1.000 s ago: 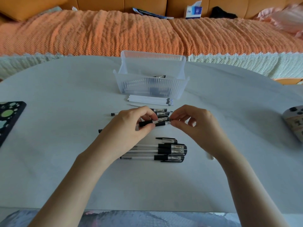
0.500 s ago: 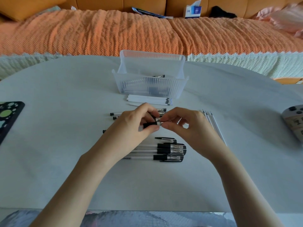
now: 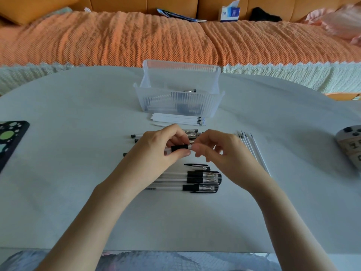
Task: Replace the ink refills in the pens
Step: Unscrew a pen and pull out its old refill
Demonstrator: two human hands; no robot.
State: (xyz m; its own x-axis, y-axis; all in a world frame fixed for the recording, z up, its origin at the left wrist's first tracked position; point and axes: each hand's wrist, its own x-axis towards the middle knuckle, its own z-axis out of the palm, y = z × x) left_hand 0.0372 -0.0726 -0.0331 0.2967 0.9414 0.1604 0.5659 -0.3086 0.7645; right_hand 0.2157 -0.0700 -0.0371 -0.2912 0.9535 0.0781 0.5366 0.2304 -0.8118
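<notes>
My left hand [image 3: 156,151] grips a clear pen with a black grip [image 3: 178,148], held level above the white table [image 3: 78,202]. My right hand [image 3: 220,153] pinches the pen's right end, and the tip is hidden under its fingers. Three capped pens [image 3: 203,180] and a loose black cap [image 3: 197,165] lie just below my hands. More uncapped pens [image 3: 192,133] lie behind my hands. White refills [image 3: 177,119] are stacked in front of the bin, and thin refills [image 3: 252,147] lie to the right of my right hand.
A clear ribbed plastic bin [image 3: 178,102] with pens inside stands at the table's back centre. A black spotted pad [image 3: 9,137] sits at the left edge and a game controller [image 3: 349,143] at the right edge. An orange sofa [image 3: 175,40] runs behind the table.
My hands have drawn closer together along the pen. The right hand shifted left, so the thin refills on the right are now in view.
</notes>
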